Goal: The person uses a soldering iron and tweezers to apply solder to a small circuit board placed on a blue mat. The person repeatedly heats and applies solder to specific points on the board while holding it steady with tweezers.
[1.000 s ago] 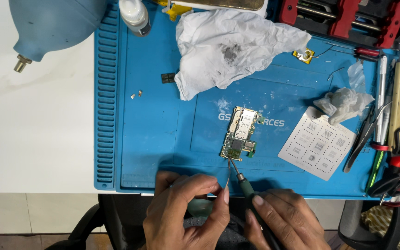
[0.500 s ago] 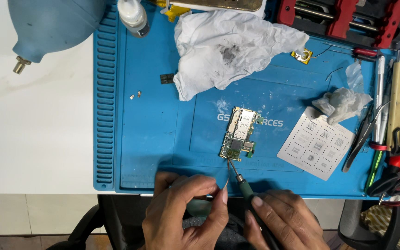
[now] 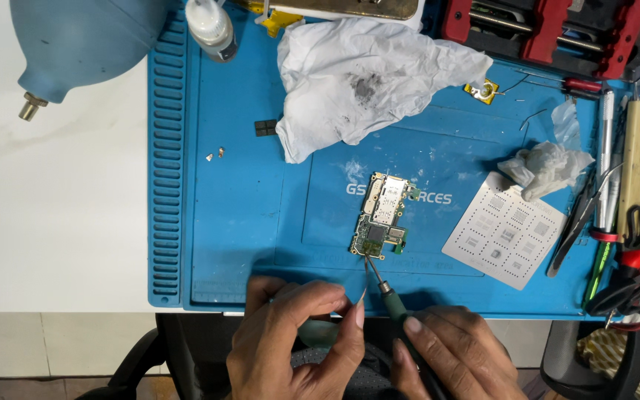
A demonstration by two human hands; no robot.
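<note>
A small green circuit board (image 3: pixel 381 216) lies on the blue work mat (image 3: pixel 246 222) near its front edge. My right hand (image 3: pixel 457 355) grips a green-handled tool (image 3: pixel 392 304) whose thin metal tip touches the board's near end. My left hand (image 3: pixel 298 344) is curled beside it, pinching something thin and pale, maybe tweezers, whose tip points toward the board; a greenish object shows under its fingers.
A crumpled stained white tissue (image 3: pixel 364 74) lies behind the board. A perforated metal stencil (image 3: pixel 504 230) and a small tissue wad (image 3: pixel 546 167) sit to the right. Tweezers, pens and cables (image 3: pixel 616 215) crowd the right edge. A blue air blower (image 3: pixel 83 41) and a white bottle (image 3: pixel 211 28) stand at the back left.
</note>
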